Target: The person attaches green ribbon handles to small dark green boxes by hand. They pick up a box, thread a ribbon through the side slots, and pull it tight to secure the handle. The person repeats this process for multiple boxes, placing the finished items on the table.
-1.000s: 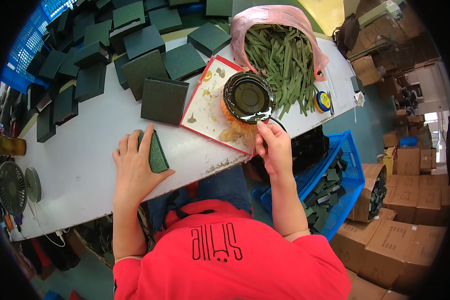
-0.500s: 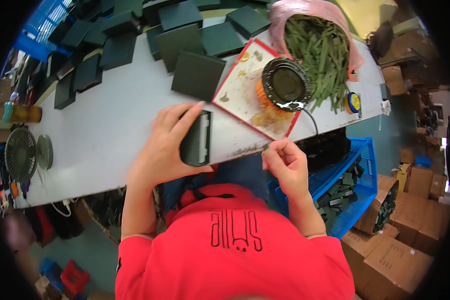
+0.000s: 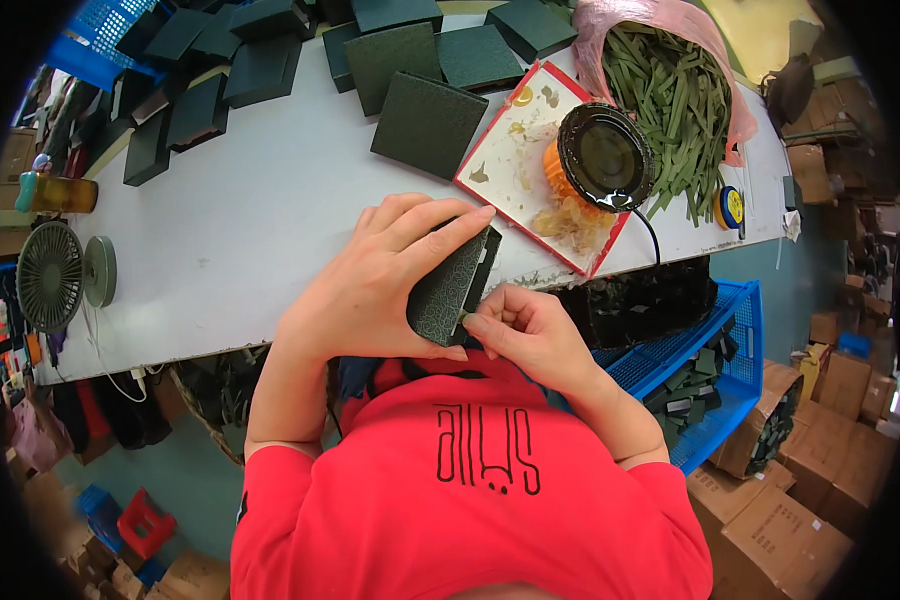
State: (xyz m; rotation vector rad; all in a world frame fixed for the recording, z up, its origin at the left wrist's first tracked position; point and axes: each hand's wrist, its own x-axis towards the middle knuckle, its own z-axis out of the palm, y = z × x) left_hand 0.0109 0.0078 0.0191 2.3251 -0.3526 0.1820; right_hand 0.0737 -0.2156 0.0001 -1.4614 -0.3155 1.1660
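My left hand (image 3: 385,275) is wrapped round a dark green box (image 3: 445,295) with a swirl pattern, held tilted at the table's front edge. Its thumb lies under the near end and the fingers reach over the far end. My right hand (image 3: 530,335) is closed in a pinch at the box's near right corner. A small olive-green piece (image 3: 468,318) shows at its fingertips, mostly hidden. Beyond the box, a black round pot (image 3: 607,155) with shiny liquid and an orange base stands on a red-rimmed, stained white board (image 3: 505,165).
A pink bag (image 3: 740,125) spills green strips (image 3: 665,90) at the back right. Several dark green boxes (image 3: 425,122) stand across the back. A small fan (image 3: 52,277) is at the left. Beside the table, a blue crate (image 3: 715,430) holds green pieces. A black cord runs from the pot.
My right hand has moved left from near the board's corner to the box's edge with the small olive-green piece. My left hand has turned the box, so its patterned face shows.
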